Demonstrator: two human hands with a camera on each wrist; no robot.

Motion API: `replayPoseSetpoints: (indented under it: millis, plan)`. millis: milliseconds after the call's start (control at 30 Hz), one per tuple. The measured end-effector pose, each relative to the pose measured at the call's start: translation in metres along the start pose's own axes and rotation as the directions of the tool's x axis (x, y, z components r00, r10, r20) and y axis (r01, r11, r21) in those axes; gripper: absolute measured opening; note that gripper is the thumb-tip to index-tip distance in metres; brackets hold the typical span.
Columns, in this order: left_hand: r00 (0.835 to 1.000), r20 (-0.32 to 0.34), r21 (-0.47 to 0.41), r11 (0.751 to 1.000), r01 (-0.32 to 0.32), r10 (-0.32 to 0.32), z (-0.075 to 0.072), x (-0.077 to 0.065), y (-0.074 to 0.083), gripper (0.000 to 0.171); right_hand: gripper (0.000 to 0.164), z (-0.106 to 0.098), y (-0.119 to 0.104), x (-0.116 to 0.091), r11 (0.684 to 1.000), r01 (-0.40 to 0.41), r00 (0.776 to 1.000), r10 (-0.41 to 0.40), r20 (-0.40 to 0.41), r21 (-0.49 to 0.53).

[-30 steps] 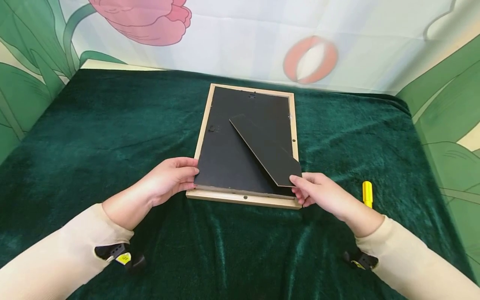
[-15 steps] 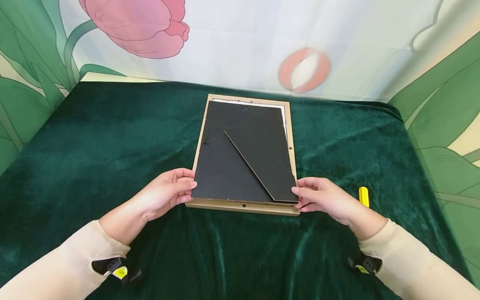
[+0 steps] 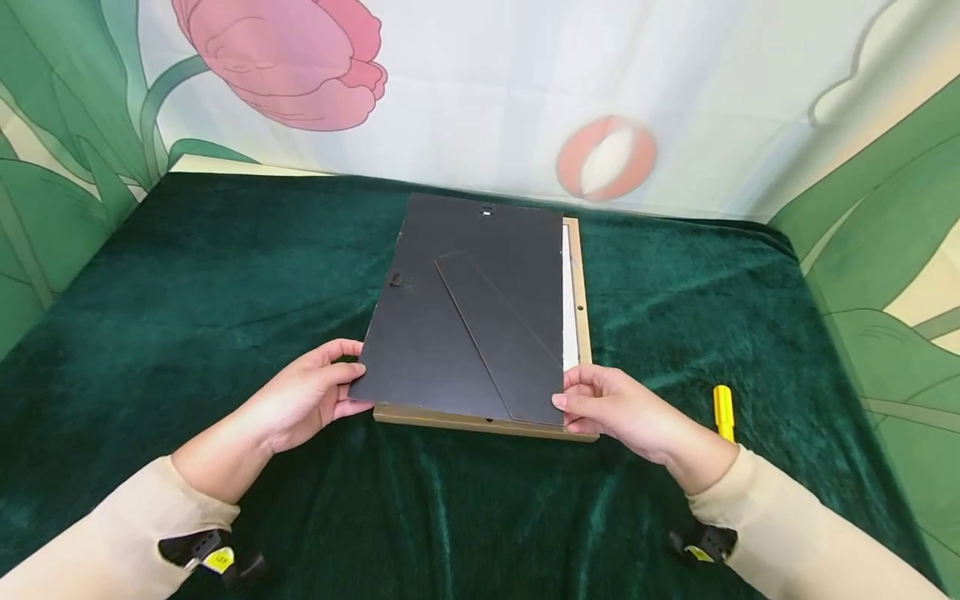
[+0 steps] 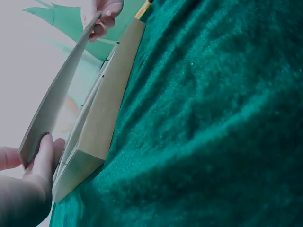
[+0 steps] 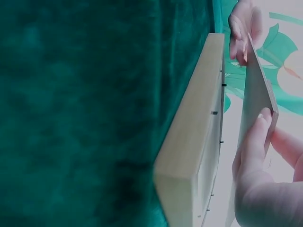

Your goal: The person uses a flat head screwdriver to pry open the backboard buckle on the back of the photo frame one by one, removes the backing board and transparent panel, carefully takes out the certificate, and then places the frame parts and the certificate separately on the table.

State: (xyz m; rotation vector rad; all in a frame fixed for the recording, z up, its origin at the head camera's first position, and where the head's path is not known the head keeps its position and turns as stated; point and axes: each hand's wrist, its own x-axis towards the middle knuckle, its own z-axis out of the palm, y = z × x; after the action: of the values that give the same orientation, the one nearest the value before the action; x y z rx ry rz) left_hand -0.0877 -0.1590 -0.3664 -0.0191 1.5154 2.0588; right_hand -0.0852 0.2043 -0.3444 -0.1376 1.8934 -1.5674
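A black picture frame backing board [image 3: 420, 333], with an easel leg [image 3: 487, 333] lying nearly flat on it, is held above a light wooden picture frame [image 3: 582, 325]. My left hand [image 3: 318, 387] pinches the board's near left corner, thumb on top. At the near right corner my right hand [image 3: 618, 408] pinches it the same way. Both wrist views show a gap between the board [image 4: 61, 85] and the frame [image 5: 194, 137], which lies on the cloth. White backing [image 3: 569, 292] shows inside the frame along its right side; the board hides most of the rest.
Dark green velvet cloth [image 3: 225, 267] covers the table, with soft folds. A yellow handle [image 3: 723, 408] lies on the cloth to the right, partly behind my right forearm. A curtain printed with flowers [image 3: 480, 92] hangs behind the table's far edge.
Both hands have lifted the backing board out of the frame and moved it left. Its easel leg, tilted out at first, now lies nearly flat. White backing has come into view.
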Motion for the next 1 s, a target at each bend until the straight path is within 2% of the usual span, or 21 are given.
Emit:
replayPoseSetpoints:
  millis: [167,300,400,533,633,733,867,967,1000]
  plan:
    - [0.996,-0.026,-0.131,0.988,-0.082,0.08,-0.007,-0.006,0.001,0.027,0.022,0.009,-0.005,0.015,1.0,0.011,0.999,-0.013,-0.046,-0.025]
    - [0.99,-0.04,-0.172,0.975,-0.143,0.139,-0.022,-0.019,0.001,0.028,0.037,0.017,-0.011,0.022,0.992,0.033,0.999,-0.036,-0.023,-0.121]
    - [0.982,-0.045,-0.227,0.956,-0.188,0.182,-0.04,-0.032,0.002,0.025,0.044,0.018,-0.015,0.022,0.98,0.07,0.997,-0.065,0.033,-0.184]
    - [0.972,-0.073,-0.31,0.921,-0.236,0.224,-0.072,-0.049,0.005,0.027,0.044,0.014,-0.016,0.02,0.977,0.077,0.994,-0.061,0.086,-0.2]
    - [0.965,-0.132,-0.345,0.902,-0.261,0.228,-0.096,-0.061,0.009,0.029,0.044,0.011,-0.013,0.019,0.979,0.061,0.994,-0.041,0.103,-0.196]
    - [0.958,-0.219,-0.387,0.884,-0.261,0.187,-0.118,-0.07,0.016,0.029,0.044,0.01,-0.009,0.02,0.981,0.049,0.993,-0.027,0.114,-0.19]
    - [0.914,-0.371,-0.356,0.884,-0.303,0.164,-0.138,-0.078,0.023,0.025,0.043,0.009,-0.008,0.02,0.975,0.051,0.992,-0.025,0.121,-0.214]
    - [0.872,-0.455,-0.291,0.894,-0.339,0.183,-0.15,-0.082,0.026,0.023,0.042,0.006,-0.007,0.018,0.967,0.06,0.993,-0.032,0.117,-0.249]
    - [0.863,-0.471,-0.278,0.898,-0.342,0.183,-0.155,-0.082,0.027,0.023,0.041,0.005,-0.006,0.018,0.961,0.065,0.993,-0.035,0.111,-0.269]
